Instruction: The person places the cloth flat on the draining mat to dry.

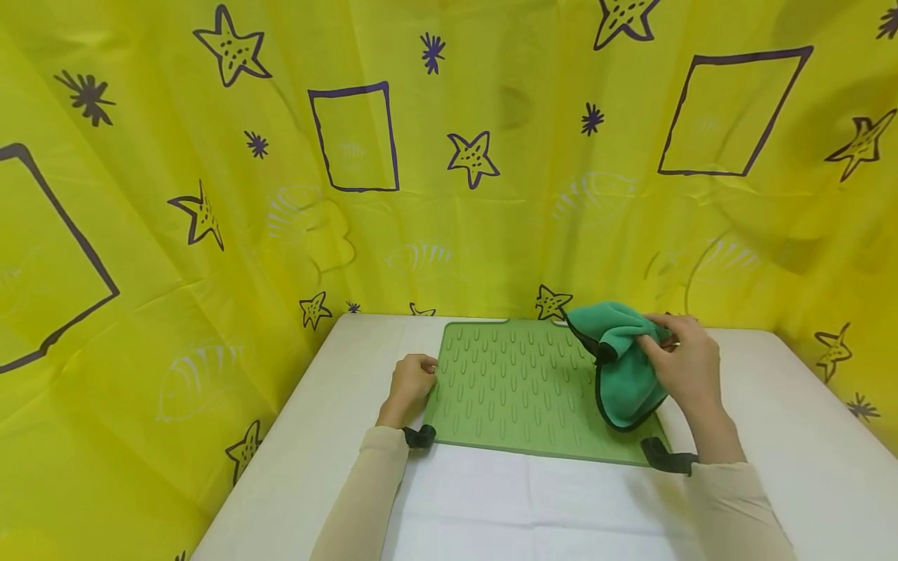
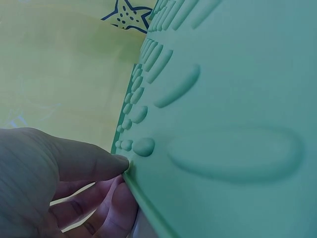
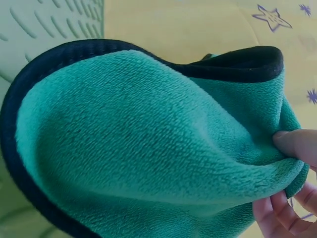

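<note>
On the white table [image 1: 484, 499]: green mat [image 1: 508, 389], rounded corners, rows of raised oblong bumps
Cloth [image 1: 627, 382]: teal-green, plush nap, black bound edge; bunched, drooping over mat's right side, contact unclear
Right hand [image 1: 689, 362]: thumb and fingers curled, pinching a gathered fold of cloth
Left hand [image 1: 412, 380]: thumb and fingers pinching mat's left edge
Behind: yellow curtain [image 1: 428, 222] printed with starfish and dark-outlined frames

Curtained-off tabletop booth; wider room type can't be told. Yellow starfish-print curtain [image 1: 435, 226], also with fish and box outlines, hangs beyond and to both sides of right hand [image 1: 687, 366] gripping green terry cloth [image 1: 631, 389]; white-topped table [image 1: 484, 499] below.
</note>
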`<state>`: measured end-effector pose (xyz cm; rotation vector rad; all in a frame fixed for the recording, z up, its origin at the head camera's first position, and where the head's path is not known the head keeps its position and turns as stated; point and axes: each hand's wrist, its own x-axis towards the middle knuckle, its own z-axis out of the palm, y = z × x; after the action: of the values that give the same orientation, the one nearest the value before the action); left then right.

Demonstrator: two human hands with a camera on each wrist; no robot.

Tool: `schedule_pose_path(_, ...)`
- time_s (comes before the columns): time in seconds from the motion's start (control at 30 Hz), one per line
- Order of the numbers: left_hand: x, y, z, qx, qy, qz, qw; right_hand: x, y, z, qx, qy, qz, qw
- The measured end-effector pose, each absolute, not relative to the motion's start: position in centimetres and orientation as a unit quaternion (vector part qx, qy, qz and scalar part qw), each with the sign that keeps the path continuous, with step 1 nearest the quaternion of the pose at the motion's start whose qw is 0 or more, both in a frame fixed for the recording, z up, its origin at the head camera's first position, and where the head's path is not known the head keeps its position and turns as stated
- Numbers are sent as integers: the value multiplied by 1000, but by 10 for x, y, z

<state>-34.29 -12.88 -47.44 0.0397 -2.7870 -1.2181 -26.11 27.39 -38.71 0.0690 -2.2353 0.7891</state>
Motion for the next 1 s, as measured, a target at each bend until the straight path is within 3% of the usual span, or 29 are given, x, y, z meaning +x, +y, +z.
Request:
schedule_pose_path(0.5,-343,-131,-475,9,-912,-408,44,-269,242,-401,19,-839,362,406)
schedule_pose_path(1.0,-340,-136,-476,-4,-901,-433,35,-280,211,-425,-20,-843,374,387)
